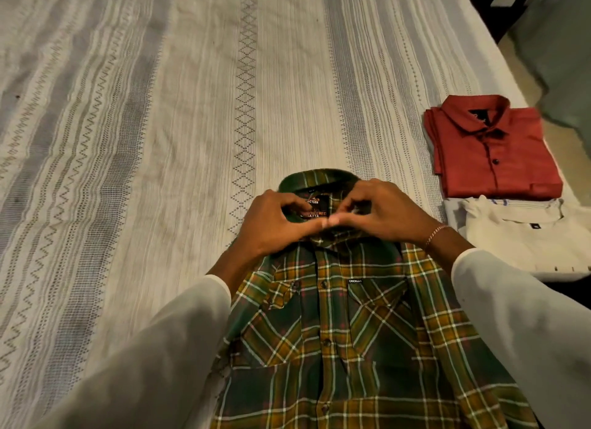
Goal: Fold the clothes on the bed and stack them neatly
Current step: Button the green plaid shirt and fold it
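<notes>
The green plaid shirt (348, 326) lies flat on the bed (160, 108), low in the middle of the frame, and the step looks like fixing its collar. The left hand (275, 224) and right hand (383, 214) each pinch the collar with bent fingers, thumbs touching. Next, I think, it goes with the red shirt (492, 147) and white shirt (524, 233) at right.

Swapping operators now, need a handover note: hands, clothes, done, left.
Left hand and right hand: both pinch the collar of the green plaid shirt, thumbs touching.
Plaid shirt lies face up on the bed, buttoned, looks folded; lower part out of frame.
Done: red shirt folded at right, white garment folded beside it.
Left: finish the collar, stack all three.
</notes>
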